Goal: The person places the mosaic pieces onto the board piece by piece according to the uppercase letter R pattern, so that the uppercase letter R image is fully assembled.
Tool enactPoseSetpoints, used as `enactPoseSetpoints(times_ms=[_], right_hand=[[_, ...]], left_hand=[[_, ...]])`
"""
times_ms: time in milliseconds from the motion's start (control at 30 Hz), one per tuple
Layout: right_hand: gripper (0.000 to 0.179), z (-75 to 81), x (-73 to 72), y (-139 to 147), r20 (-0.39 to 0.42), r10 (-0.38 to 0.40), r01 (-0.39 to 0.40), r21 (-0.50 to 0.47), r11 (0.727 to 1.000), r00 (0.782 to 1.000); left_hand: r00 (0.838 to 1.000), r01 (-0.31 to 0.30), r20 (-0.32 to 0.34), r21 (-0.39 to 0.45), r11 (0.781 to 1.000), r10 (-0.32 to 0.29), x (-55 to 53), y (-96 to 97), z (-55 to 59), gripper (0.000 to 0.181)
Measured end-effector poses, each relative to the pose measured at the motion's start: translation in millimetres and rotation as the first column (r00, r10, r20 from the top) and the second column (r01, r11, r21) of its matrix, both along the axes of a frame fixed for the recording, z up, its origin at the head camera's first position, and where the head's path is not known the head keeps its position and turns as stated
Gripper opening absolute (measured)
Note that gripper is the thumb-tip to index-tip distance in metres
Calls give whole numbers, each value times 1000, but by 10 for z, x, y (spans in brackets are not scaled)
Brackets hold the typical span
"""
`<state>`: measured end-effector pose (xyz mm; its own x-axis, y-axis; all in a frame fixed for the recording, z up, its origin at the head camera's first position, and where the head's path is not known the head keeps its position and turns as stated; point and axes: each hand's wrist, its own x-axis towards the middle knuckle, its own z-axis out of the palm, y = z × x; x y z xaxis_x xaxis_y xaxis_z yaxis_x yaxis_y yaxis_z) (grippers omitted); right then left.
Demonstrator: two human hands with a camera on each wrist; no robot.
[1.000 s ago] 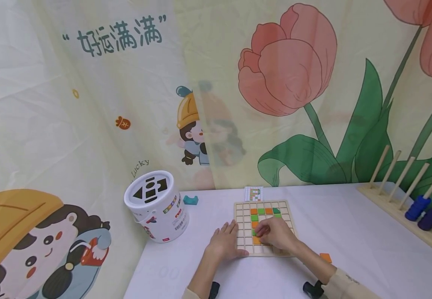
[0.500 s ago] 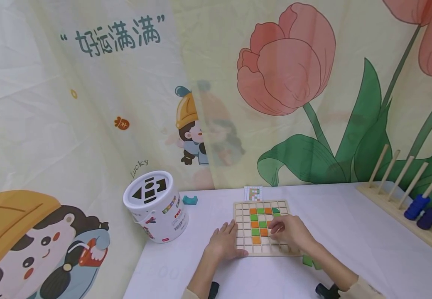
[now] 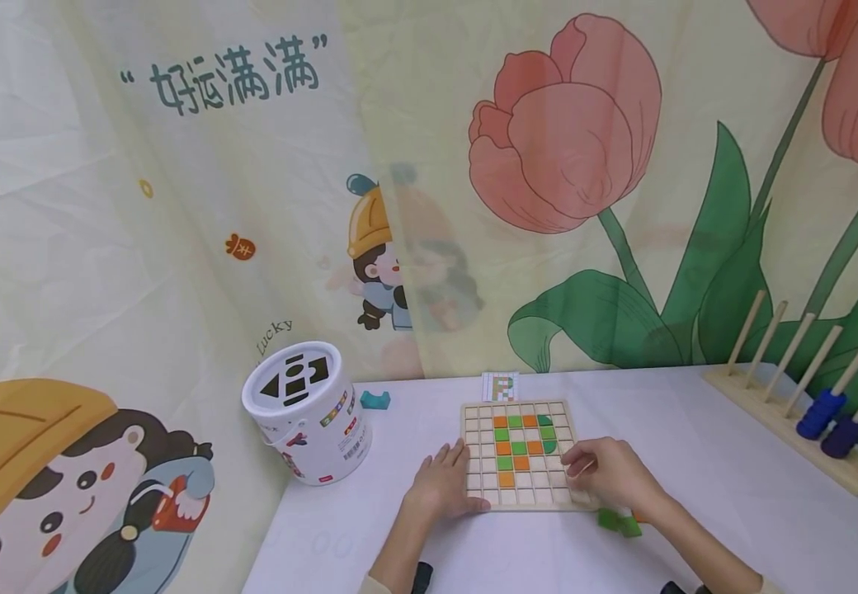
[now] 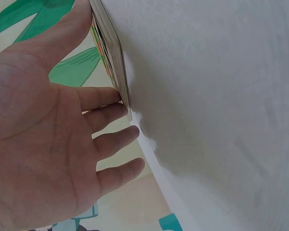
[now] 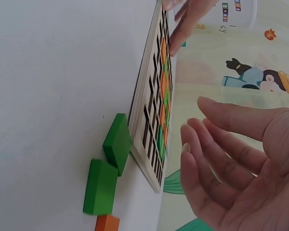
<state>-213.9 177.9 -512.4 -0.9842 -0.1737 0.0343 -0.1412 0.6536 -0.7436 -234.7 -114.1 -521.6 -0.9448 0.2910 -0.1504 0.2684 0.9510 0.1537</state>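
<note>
A square wooden grid board (image 3: pixel 479 464) lies on the table, with green (image 3: pixel 505 464) and orange tiles (image 3: pixel 506 479) set in its cells in a P-like shape. Along the board's left edge rests my left hand (image 3: pixel 440 485), fingers spread and straight, thumb at the near corner. My right hand (image 3: pixel 615 474) hovers over the board's right edge. In the right wrist view its thumb and loosely bent fingers stand apart with nothing between them. Below that hand, by the board's near right corner, lie loose green tiles (image 5: pixel 100 187) and an orange tile (image 5: pixel 107 223).
A small pattern card (image 3: pixel 500 386) lies behind the board. To the left stand a white bucket (image 3: pixel 318 437) with shaped holes in its lid and a teal block (image 3: pixel 375 400). A wooden peg rack (image 3: pixel 808 433) with blue and purple rings is at the right.
My right hand has moved right, from over the tiles to the board's right edge, uncovering more orange and green tiles in the grid. My left hand has stayed at the board.
</note>
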Motion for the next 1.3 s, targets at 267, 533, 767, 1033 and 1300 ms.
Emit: enactPoseSetpoints(times_ms=[267, 533, 767, 1033, 1300], right_hand=[[35, -30, 103, 123, 90, -15, 2, 136, 991, 996], [54, -64, 213, 164, 176, -18, -24, 237, 971, 984], [57, -89, 271, 102, 167, -33, -14, 273, 962, 985], [41, -84, 224, 105, 106, 21, -37, 159, 987, 994], [36, -38, 92, 26, 33, 162, -162, -7, 987, 986]], left_hand=[[1000, -3, 0, -4, 1000, 3, 7, -13, 4, 103], [1000, 1, -1, -2, 1000, -1, 9, -10, 15, 102], [1000, 9, -20, -48, 999, -10, 1, -12, -5, 103], [1000, 6, -20, -36, 999, -7, 7, -14, -9, 103], [1000, 8, -17, -24, 1000, -8, -1, -9, -18, 103]])
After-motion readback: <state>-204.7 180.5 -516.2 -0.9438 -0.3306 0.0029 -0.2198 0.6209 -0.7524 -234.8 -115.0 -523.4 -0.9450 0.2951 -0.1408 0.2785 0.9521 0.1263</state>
